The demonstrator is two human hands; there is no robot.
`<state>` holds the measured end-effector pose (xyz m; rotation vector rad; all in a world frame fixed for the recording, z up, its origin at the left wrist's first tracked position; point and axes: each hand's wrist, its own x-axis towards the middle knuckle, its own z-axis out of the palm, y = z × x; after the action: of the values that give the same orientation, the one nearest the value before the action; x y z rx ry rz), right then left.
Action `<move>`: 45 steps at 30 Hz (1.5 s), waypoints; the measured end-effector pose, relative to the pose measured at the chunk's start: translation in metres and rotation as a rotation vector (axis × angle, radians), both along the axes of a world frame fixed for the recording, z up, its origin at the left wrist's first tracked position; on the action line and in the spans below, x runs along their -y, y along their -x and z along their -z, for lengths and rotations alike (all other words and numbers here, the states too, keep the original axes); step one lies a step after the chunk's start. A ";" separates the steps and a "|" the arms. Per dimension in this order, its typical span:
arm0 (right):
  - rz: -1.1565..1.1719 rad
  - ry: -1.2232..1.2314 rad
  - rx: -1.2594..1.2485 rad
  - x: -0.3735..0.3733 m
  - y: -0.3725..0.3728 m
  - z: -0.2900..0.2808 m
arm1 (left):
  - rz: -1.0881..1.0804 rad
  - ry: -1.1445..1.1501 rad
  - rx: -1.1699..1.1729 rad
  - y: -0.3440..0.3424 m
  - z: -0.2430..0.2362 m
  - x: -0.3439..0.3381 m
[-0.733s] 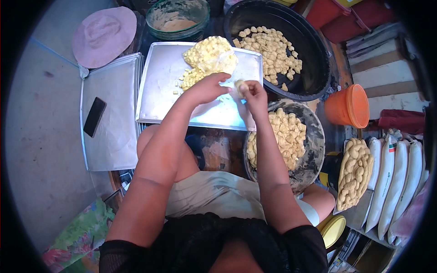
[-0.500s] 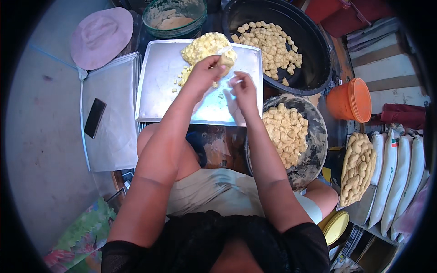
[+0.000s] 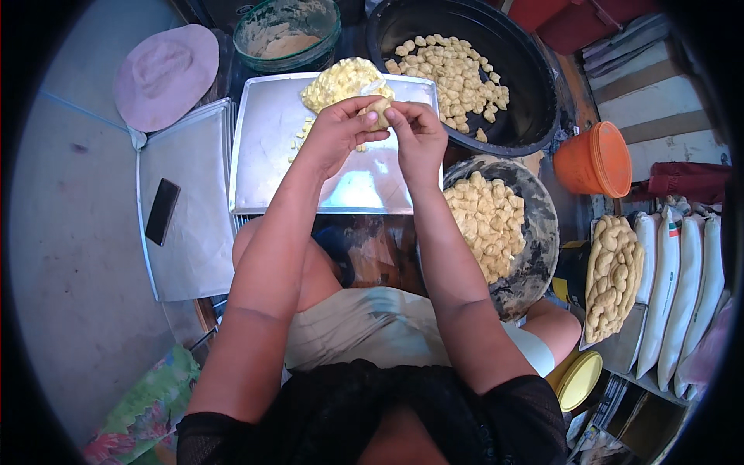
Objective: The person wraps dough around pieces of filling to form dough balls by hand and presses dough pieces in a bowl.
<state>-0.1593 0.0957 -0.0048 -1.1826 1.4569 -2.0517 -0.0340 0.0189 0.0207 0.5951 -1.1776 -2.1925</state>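
My left hand (image 3: 339, 136) and my right hand (image 3: 418, 139) meet over a silver baking tray (image 3: 267, 178), pinching a small piece of pale dough (image 3: 379, 114) between their fingers. Just behind them lies a heaped bag of yellow cubes (image 3: 337, 81), with loose yellow cubes (image 3: 301, 136) spilled on the tray, partly hidden by my left hand. Dough pieces (image 3: 484, 225) fill a floury round basin (image 3: 535, 256) beside my right forearm. More pieces (image 3: 457, 81) sit in a large black basin (image 3: 542, 105) at the back right.
Stacked trays (image 3: 186, 263) with a phone (image 3: 163, 211) are at left, below a pink hat (image 3: 164, 76). A green basin (image 3: 287, 35) stands behind. At right are an orange bucket (image 3: 593, 159), braided dough (image 3: 612, 279), white sacks (image 3: 678, 302) and a yellow lid (image 3: 581, 380).
My hands have come together round the dough piece, which was first in my right hand and then in my left as the right opened. My right hand has moved toward the left.
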 end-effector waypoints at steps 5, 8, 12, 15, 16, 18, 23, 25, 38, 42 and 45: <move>0.004 -0.116 -0.302 -0.012 -0.010 0.000 | -0.065 -0.021 -0.005 -0.001 0.001 0.002; -0.066 -0.213 -0.431 -0.019 -0.005 0.007 | 0.133 -0.003 0.018 -0.004 0.003 0.002; -0.140 -0.195 -0.668 -0.028 -0.010 0.000 | 0.058 0.130 0.072 0.004 0.005 -0.007; -0.509 -0.011 0.147 -0.039 -0.025 -0.009 | -0.094 0.249 0.046 0.015 -0.003 -0.004; -0.509 -0.009 0.146 -0.042 -0.025 -0.015 | -0.094 0.250 0.045 0.014 -0.006 -0.004; -0.339 0.004 0.237 -0.050 -0.021 -0.030 | 0.267 0.303 0.036 0.009 -0.013 -0.006; 0.137 -0.189 -0.203 -0.069 0.017 -0.045 | 0.316 0.403 0.084 0.027 -0.027 -0.032; 0.202 -0.119 -0.488 -0.075 0.021 -0.057 | 0.230 0.436 0.103 0.034 -0.030 -0.036; 0.800 -0.403 -1.144 -0.135 0.143 -0.068 | 0.297 0.876 0.659 0.074 -0.026 -0.071; 0.232 -0.689 -0.590 -0.189 0.242 0.074 | 0.567 1.056 0.709 0.105 -0.010 -0.101; 0.003 -1.198 -0.436 -0.247 0.248 0.197 | 0.640 0.837 0.587 0.136 0.034 -0.134</move>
<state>-0.4073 0.3429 -0.2016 -1.0306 2.3075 -0.5662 -0.1697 0.1527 -0.0129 0.5307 -2.6917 -1.7051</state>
